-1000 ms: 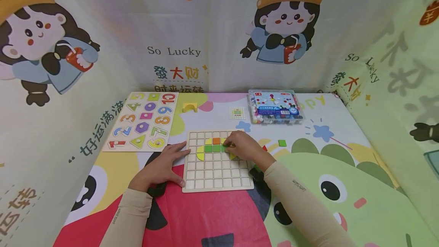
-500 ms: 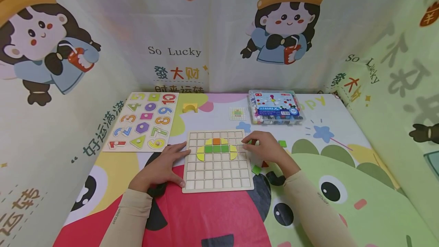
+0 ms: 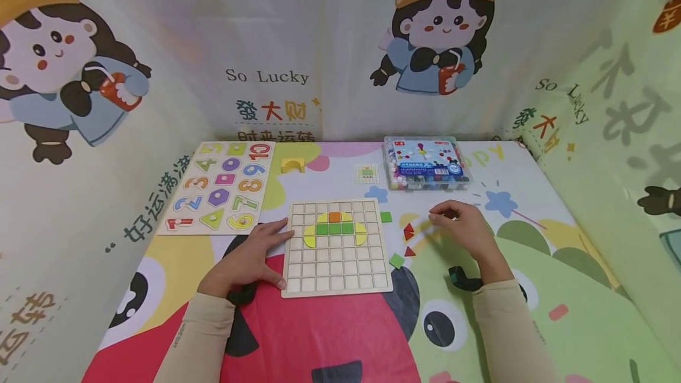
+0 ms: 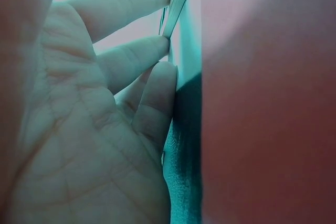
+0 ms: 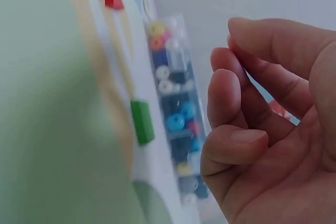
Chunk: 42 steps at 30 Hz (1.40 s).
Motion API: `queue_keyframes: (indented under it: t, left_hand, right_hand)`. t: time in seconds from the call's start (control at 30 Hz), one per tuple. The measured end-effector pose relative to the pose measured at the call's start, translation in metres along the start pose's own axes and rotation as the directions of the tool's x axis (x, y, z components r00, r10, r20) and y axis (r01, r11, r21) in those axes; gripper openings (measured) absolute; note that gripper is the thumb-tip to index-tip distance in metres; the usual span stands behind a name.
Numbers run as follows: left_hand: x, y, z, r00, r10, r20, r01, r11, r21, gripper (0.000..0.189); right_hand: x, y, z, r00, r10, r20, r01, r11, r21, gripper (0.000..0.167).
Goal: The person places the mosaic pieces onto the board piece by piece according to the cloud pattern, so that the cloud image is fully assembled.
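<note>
A wooden grid board (image 3: 336, 268) lies in front of me. Set in its upper cells are a row of green squares (image 3: 334, 229), an orange square (image 3: 334, 217) above them, and yellow curved pieces (image 3: 310, 240) at the sides. My left hand (image 3: 245, 259) rests along the board's left edge, fingertips and thumb touching it. Right of the board, my right hand (image 3: 464, 226) hovers over the table, fingers loosely bent. The right wrist view shows nothing between them, and a green block (image 5: 142, 121) lies on the table beside that hand.
Red triangles (image 3: 408, 231) and green squares (image 3: 396, 261) lie right of the board. A number puzzle board (image 3: 215, 188) sits at the left. At the back are a yellow arch block (image 3: 293, 165), a small pattern card (image 3: 367, 174) and a clear box of beads (image 3: 427, 162).
My right hand has left the board, where a green square now completes the row's right end, and moved right past the red triangles. The left hand stays put.
</note>
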<state>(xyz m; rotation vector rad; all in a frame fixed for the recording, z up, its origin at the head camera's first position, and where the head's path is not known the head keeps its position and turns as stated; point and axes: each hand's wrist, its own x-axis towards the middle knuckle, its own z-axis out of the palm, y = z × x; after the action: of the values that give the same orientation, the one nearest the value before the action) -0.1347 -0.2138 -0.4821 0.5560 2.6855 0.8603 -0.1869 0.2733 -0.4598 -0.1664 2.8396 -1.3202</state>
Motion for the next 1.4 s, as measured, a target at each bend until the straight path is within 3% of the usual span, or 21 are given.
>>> queue_keyframes:
  t: [0.2,0.43,0.7,0.87,1.17,1.4]
  left_hand:
    - [0.001,-0.001,0.000,1.000,0.004,-0.012,-0.003,1.000,0.011,0.112]
    - [0.004,-0.004,0.001,1.000,-0.001,-0.006,0.001,1.000,-0.002,0.114]
    - [0.004,-0.003,0.002,1.000,0.000,-0.003,0.000,1.000,-0.005,0.114]
    - [0.004,-0.003,0.003,1.000,0.000,0.000,0.000,1.000,-0.005,0.113]
    - [0.004,-0.004,0.004,1.000,-0.002,0.001,0.002,1.000,-0.004,0.113]
    - [0.004,-0.005,0.005,1.000,0.016,-0.006,-0.016,1.000,0.014,0.112]
  right_hand:
    - [0.005,0.015,-0.004,0.999,0.052,-0.016,-0.051,0.998,0.047,0.028]
    - [0.008,0.025,-0.003,0.991,0.125,0.044,-0.123,0.991,-0.044,0.032]
    - [0.013,0.030,-0.001,0.993,0.071,0.097,-0.044,0.965,-0.257,0.039]
    - [0.012,0.030,0.003,0.995,0.030,0.091,0.001,0.949,-0.317,0.037]
    - [0.011,0.028,0.005,0.992,0.107,0.062,-0.088,0.964,-0.252,0.035]
    - [0.010,0.029,0.005,0.998,0.047,0.044,-0.034,0.961,-0.274,0.030]
